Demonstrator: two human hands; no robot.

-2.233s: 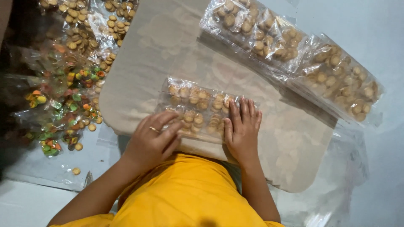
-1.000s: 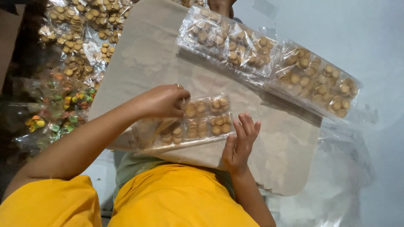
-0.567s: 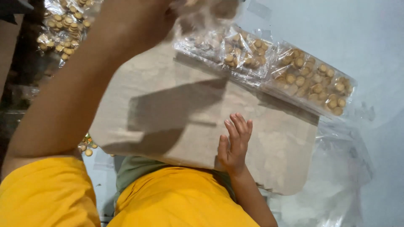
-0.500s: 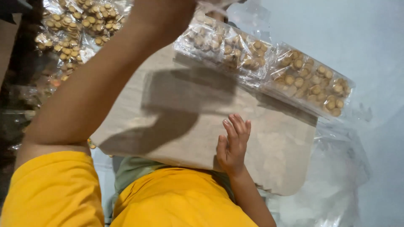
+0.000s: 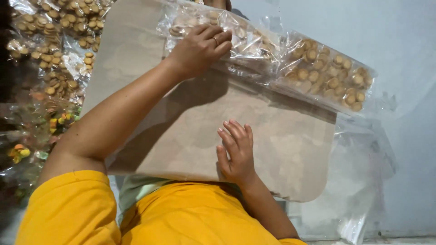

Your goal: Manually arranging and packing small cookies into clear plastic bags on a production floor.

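Biscuit packet [image 5: 213, 29] crosswise under left hand [image 5: 200, 45]

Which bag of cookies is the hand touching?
The clear bag at the far edge of the board, under the left hand. The bag to its right lies untouched, and so do the heaped bags on the left.
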